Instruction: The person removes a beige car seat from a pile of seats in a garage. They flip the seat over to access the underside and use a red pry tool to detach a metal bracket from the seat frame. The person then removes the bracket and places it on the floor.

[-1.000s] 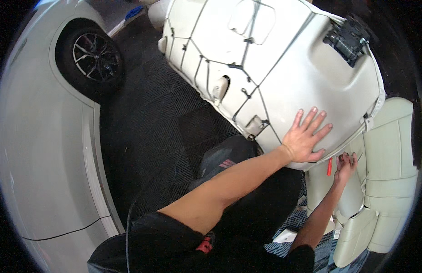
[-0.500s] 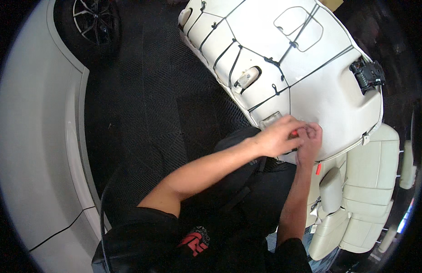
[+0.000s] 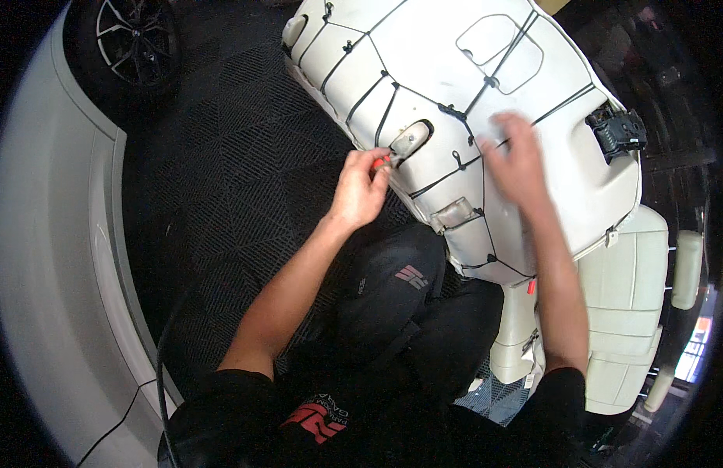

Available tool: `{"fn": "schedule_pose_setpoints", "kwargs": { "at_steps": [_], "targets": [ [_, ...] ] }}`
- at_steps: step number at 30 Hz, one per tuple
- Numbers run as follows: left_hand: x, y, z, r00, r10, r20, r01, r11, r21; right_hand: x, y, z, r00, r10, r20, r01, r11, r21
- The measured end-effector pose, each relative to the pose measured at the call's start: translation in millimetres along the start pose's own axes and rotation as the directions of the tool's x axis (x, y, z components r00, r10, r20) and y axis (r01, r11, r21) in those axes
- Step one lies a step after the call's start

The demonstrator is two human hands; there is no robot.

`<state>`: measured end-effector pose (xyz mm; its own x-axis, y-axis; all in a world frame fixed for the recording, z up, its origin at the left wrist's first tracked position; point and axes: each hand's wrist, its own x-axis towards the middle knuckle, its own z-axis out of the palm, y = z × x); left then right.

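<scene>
A car seat backrest (image 3: 525, 199), cream-coloured with its rear side up, lies in front of me under a web of black elastic cord (image 3: 471, 125). My left hand (image 3: 357, 193) is closed on a small red-handled tool (image 3: 382, 163) at the seat's left edge; fingers hide most of the tool, so its exact kind is unclear. Its tip is close to an oblong bracket (image 3: 411, 139) in a slot. Over the middle of the panel hovers my right hand (image 3: 519, 160), blurred by motion, fingers stretched out with nothing seen in them. A second metal bracket (image 3: 455, 213) sits nearer me.
Along the left stands a light grey car (image 3: 49, 257), its wheel (image 3: 137, 39) at the top left. Cream leather seat parts (image 3: 627, 288) lie at the right. A black latch mechanism (image 3: 616, 132) protrudes from the backrest's right side. The floor (image 3: 244, 164) is black textured tile.
My hands have moved apart from where they met at the seat's near edge. The left went up and left with the red-handled tool; the right moved up over the panel.
</scene>
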<state>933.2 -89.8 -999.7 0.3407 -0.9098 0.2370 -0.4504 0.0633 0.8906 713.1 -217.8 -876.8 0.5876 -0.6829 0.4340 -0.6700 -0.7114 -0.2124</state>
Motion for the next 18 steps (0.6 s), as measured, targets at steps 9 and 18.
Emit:
{"fn": "schedule_pose_setpoints", "kwargs": {
  "at_steps": [9,18],
  "targets": [
    [28.3,15.0,8.3,0.995,0.082,0.063,-0.092,0.979,0.183,26.0,63.5,-1.2,0.982,0.06,-0.178,-0.162,0.748,-0.644],
    [36.7,21.4,13.8,0.996,0.06,0.064,-0.072,0.977,0.199,22.4,73.4,1.7,0.978,0.073,-0.197,-0.186,0.733,-0.654]
  ]
}}
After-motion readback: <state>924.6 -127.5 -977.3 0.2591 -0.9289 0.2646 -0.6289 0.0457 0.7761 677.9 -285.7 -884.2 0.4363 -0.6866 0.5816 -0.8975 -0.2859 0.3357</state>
